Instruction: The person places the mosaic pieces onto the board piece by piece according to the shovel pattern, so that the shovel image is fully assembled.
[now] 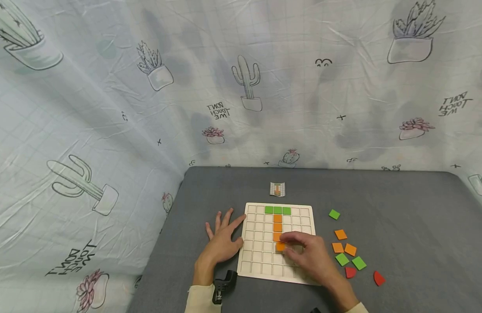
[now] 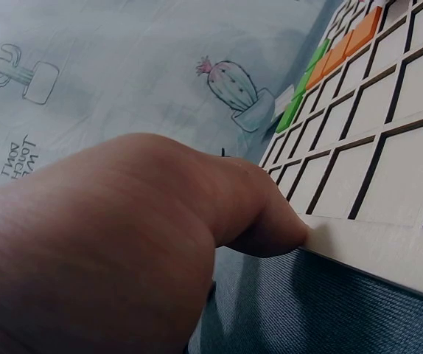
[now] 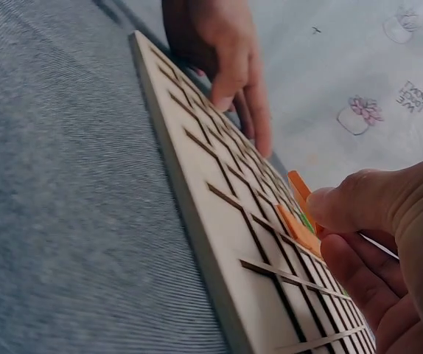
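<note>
A wooden grid board (image 1: pixel 260 268) lies on the grey table. Three green square tiles (image 1: pixel 277 210) form a row in its top cells, and a column of orange square tiles (image 1: pixel 277 227) runs down from the middle one. My right hand (image 1: pixel 309 256) is over the board's lower right, pinching an orange tile (image 3: pixel 301 193) between thumb and fingers. That tile is tilted above the grid, close to another orange tile (image 3: pixel 296 227). At the board's left side, my left hand (image 1: pixel 222 244) has its fingers spread, with thumb and index finger touching the edge.
Right of the board lie loose orange tiles (image 1: pixel 340 234), several green tiles (image 1: pixel 359 263) and two red pieces (image 1: pixel 379 278) with a curved side. A small pattern card (image 1: pixel 277 189) lies beyond the board. Patterned cloth (image 1: pixel 295 87) hangs behind and left of the table.
</note>
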The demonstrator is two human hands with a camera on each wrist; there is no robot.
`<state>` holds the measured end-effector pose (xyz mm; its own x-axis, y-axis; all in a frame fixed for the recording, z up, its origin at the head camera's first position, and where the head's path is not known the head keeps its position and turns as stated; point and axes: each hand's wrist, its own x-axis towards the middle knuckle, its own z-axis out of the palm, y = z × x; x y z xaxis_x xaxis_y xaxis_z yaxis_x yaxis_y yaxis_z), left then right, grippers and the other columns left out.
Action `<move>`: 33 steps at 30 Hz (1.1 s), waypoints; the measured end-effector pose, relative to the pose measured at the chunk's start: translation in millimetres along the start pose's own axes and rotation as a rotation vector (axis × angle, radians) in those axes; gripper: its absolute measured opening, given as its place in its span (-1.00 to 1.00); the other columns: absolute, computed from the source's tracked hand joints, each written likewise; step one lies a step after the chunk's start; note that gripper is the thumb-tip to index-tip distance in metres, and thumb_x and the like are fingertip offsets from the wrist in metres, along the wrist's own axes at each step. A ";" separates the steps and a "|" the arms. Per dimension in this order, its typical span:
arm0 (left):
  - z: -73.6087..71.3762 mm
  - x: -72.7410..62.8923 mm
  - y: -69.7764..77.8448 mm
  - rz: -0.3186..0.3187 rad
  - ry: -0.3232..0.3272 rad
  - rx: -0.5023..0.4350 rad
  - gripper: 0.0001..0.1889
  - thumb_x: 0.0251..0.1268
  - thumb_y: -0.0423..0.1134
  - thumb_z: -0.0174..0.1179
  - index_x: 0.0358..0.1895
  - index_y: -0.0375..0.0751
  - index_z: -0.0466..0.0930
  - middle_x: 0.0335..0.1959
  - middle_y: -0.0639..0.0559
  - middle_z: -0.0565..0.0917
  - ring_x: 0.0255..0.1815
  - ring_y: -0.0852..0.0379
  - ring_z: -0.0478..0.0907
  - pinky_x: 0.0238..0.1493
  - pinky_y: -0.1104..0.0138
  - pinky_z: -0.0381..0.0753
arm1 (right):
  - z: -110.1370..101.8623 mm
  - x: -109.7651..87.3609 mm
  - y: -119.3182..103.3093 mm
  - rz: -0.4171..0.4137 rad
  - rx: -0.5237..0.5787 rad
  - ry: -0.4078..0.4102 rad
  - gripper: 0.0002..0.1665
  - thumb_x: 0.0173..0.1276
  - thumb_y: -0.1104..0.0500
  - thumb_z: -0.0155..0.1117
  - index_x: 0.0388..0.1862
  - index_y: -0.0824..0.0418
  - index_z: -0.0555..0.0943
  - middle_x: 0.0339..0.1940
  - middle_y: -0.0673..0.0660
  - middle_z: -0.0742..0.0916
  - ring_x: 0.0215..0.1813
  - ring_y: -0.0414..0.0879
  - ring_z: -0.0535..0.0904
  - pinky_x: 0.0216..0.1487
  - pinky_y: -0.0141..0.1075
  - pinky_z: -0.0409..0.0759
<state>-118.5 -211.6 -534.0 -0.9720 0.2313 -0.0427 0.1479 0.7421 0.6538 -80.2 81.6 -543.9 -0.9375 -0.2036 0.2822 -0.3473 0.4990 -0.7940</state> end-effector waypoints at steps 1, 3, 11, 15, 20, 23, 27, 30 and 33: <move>0.1 0.2 0.1 0.000 0.000 0.000 -0.24 0.33 -0.33 0.22 0.66 0.05 0.46 0.82 -0.25 0.09 0.84 -0.48 -0.31 0.54 -0.60 -0.62 | 1.1 -0.1 0.0 -0.003 -0.011 -0.003 -0.54 0.12 0.42 0.68 -0.03 0.03 0.87 -0.11 -0.20 0.88 -0.08 -0.29 0.81 0.12 -0.25 0.80; 0.2 0.5 -0.1 0.002 0.000 -0.002 -0.24 0.33 -0.33 0.21 0.66 0.05 0.46 0.82 -0.26 0.09 0.84 -0.49 -0.31 0.54 -0.59 -0.63 | 2.9 -0.2 0.6 -0.021 -0.024 -0.006 -0.53 0.11 0.43 0.68 -0.03 0.05 0.87 -0.10 -0.19 0.88 -0.07 -0.29 0.80 0.13 -0.24 0.79; 0.4 2.7 -1.1 0.007 -0.001 -0.010 -0.24 0.35 -0.32 0.21 0.66 0.09 0.45 0.82 -0.24 0.08 0.84 -0.48 -0.33 0.54 -0.58 -0.65 | 9.2 0.3 2.2 -0.177 -0.124 0.027 -0.52 0.03 0.44 0.72 -0.05 0.13 0.86 -0.10 -0.10 0.89 -0.10 -0.24 0.79 0.02 -0.25 0.81; -0.3 3.2 -0.6 0.009 -0.001 -0.006 -0.24 0.35 -0.31 0.21 0.67 0.09 0.45 0.82 -0.24 0.08 0.84 -0.48 -0.33 0.54 -0.59 -0.64 | 13.3 1.4 3.0 -0.234 -0.157 0.063 -0.49 -0.03 0.49 0.73 -0.08 0.14 0.86 -0.10 -0.10 0.89 -0.10 -0.21 0.82 0.01 -0.33 0.80; -0.7 2.9 0.2 0.007 0.003 0.002 -0.24 0.33 -0.31 0.21 0.66 0.08 0.46 0.82 -0.24 0.09 0.84 -0.48 -0.31 0.54 -0.59 -0.63 | 17.3 1.6 1.6 -0.257 -0.157 0.073 -0.48 -0.03 0.52 0.69 -0.08 0.14 0.85 -0.10 -0.08 0.89 -0.07 -0.18 0.83 0.03 -0.34 0.81; -0.7 2.4 0.5 0.007 0.008 0.003 -0.24 0.33 -0.32 0.21 0.66 0.07 0.46 0.82 -0.25 0.10 0.84 -0.49 -0.30 0.54 -0.59 -0.62 | 18.4 1.0 -0.1 -0.255 -0.146 0.062 -0.50 0.00 0.52 0.68 -0.07 0.16 0.85 -0.10 -0.07 0.88 -0.05 -0.18 0.83 0.05 -0.34 0.81; 0.4 2.3 0.1 0.006 0.010 0.004 -0.24 0.33 -0.32 0.22 0.65 0.08 0.47 0.81 -0.25 0.11 0.83 -0.49 -0.29 0.54 -0.60 -0.62 | 18.8 -0.1 -1.6 -0.257 -0.165 0.065 -0.49 -0.01 0.51 0.70 -0.06 0.16 0.86 -0.11 -0.08 0.88 -0.06 -0.19 0.82 0.03 -0.33 0.82; 1.9 2.4 -0.6 0.001 0.010 0.011 -0.24 0.33 -0.31 0.22 0.66 0.08 0.46 0.81 -0.25 0.11 0.84 -0.49 -0.29 0.54 -0.60 -0.62 | 18.9 -0.5 -1.4 -0.270 -0.194 0.076 -0.47 -0.03 0.50 0.72 -0.05 0.15 0.86 -0.12 -0.08 0.88 -0.07 -0.20 0.81 0.01 -0.28 0.83; 2.9 2.6 -1.0 -0.006 0.010 0.019 -0.23 0.33 -0.30 0.21 0.66 0.08 0.45 0.82 -0.24 0.11 0.84 -0.48 -0.29 0.54 -0.59 -0.62 | 19.3 -0.5 -0.6 -0.280 -0.209 0.084 -0.44 -0.04 0.51 0.73 -0.04 0.14 0.86 -0.11 -0.07 0.88 -0.07 -0.19 0.81 0.01 -0.24 0.84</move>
<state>-120.6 -209.9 -537.0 -0.9746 0.2205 -0.0392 0.1453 0.7556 0.6387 -79.0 65.1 -553.9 -0.8006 -0.2912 0.5237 -0.5798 0.5968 -0.5547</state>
